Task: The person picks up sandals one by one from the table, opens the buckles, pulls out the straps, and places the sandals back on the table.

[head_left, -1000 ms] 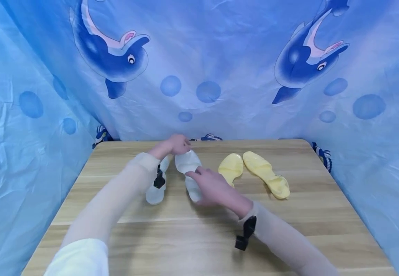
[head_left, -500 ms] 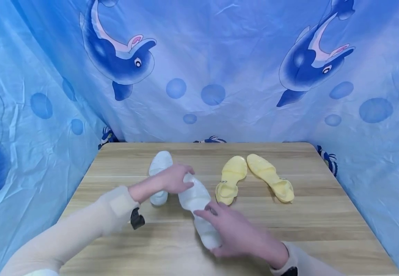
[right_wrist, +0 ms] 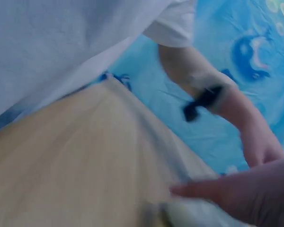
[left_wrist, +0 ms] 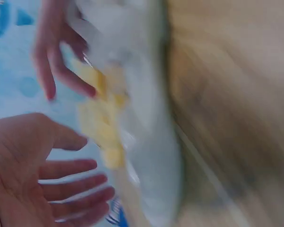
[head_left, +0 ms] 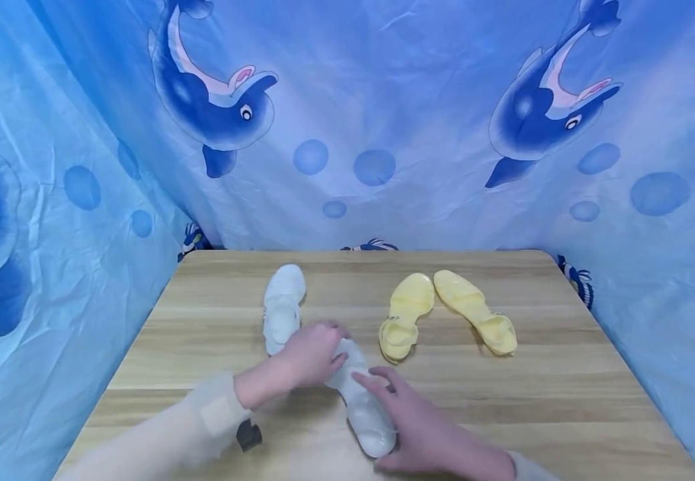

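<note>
A white jelly sandal (head_left: pixel 366 413) lies slanted near the front middle of the table, heel toward me. My right hand (head_left: pixel 425 424) holds its heel end, thumb by the heel and fingers over the strap. My left hand (head_left: pixel 308 357) is at the toe end. In the left wrist view, the left hand's fingers (left_wrist: pixel 75 191) are straight and spread beside the white sandal (left_wrist: pixel 149 142), which is blurred. A single finger of the right hand (right_wrist: pixel 246 191) reaches toward the sandal in the right wrist view. The matching white sandal (head_left: pixel 284 304) lies farther back, left.
Two yellow sandals, one upright-pointing (head_left: pixel 407 307) and one slanted (head_left: pixel 476 310), lie toward the back right of the wooden table (head_left: pixel 533 407). A blue dolphin-print curtain (head_left: pixel 347 120) stands behind and along both sides.
The white sandal has come toward me and slightly right from beside its mate, both hands moving with it. The view has shifted slightly. The other sandals stay on the table.
</note>
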Available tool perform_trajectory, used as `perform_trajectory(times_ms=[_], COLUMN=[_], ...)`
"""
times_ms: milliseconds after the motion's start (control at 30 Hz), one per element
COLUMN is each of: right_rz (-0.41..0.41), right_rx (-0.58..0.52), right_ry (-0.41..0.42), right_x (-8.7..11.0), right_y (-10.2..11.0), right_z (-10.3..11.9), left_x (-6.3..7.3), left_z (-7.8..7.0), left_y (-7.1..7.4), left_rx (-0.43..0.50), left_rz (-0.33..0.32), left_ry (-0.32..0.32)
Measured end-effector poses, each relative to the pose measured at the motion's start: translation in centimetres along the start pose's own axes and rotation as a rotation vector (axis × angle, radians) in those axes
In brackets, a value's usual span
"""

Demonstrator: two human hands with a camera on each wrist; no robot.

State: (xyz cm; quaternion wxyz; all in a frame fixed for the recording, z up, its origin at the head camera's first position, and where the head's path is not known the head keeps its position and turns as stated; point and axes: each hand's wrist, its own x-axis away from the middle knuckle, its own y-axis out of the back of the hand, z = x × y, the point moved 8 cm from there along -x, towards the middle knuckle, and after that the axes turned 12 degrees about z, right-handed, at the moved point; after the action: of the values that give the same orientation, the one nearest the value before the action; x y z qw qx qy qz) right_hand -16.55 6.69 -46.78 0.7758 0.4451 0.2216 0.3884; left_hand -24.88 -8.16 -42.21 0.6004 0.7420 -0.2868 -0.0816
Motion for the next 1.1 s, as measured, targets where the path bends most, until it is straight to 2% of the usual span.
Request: perform_trajectory(times_ms=[67,167,300,400,600,733,967,1100], right_rz=[0.006,0.015,-0.051,-0.103,-0.074,-0.092,-0.116,-0.143], right_rx=[-0.138,-0.231,-0.264,-0.285,-0.332,-0.341,-0.356,-0.324], right_ry=[0.006,-0.005,-0.045,-0.015,0.045,0.062,0.131,0.174], right_x=[0.9,1.7,1.1,0.3,-0.2,-0.3,-0.8,-0.9], right_y=[0.5,1.4,2.7,3.3,2.4,1.9,1.9,1.9], right_z=[-1.2,-2.9,-4.8,-5.1,-4.9,-4.9,-4.9,-4.9], left_x=[0.4,0.7,0.2,-0.2,0.2,0.5,0.8,1.0], left_z=[-2.1,-4.7,-6.1,-5.8,-4.1,-3.2,-3.0,-3.2], left_y=[0.3,-0.5,-2.3,-3.3,-4.8,-5.2,-4.8,-4.7], left_rx=[0.019,0.147,0.279,0.36,0.588,0.669,0.622,0.582], left_rz=[-0.051,-0.041,-0.025,-0.025,-0.023,-0.013,-0.019,-0.013], left_ry=[-0.051,-0.122,-0.17,-0.164,-0.143,-0.134,-0.147,-0.136])
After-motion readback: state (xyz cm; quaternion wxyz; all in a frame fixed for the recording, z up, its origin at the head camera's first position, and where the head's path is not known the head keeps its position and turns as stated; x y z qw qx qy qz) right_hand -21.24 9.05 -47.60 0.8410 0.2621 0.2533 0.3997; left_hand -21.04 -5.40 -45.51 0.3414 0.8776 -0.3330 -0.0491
